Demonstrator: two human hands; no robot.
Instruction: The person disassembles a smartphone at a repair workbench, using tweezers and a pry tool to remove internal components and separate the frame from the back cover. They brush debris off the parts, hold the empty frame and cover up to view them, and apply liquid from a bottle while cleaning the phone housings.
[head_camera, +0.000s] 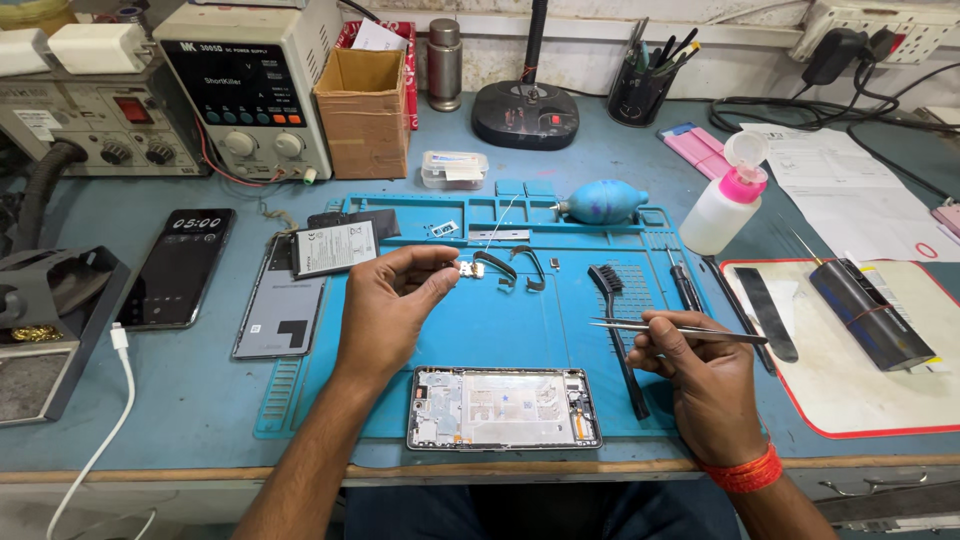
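On the blue silicone work mat (480, 330) that covers the middle of the counter (200, 400), the job looks to me about half done: the opened phone frame with its bare metal inner plate (504, 407) lies at the near edge, stripped, while its grey back cover (278, 310) and flat black battery with a white label (334, 247) sit off to the left, and loose black flex strips (510, 268) lie further back. Refitting appears still ahead. My left hand (385, 310) is raised above the mat, its fingers (432, 272) pinched nearly closed on a small silvery metal component (467, 269), held just above the mat's middle. My right hand (700, 375) rests near the right side, fingers curled shut around thin steel tweezers (665, 328) whose tips point left, touching nothing. Just beside that hand lies a black anti-static brush (615, 330).
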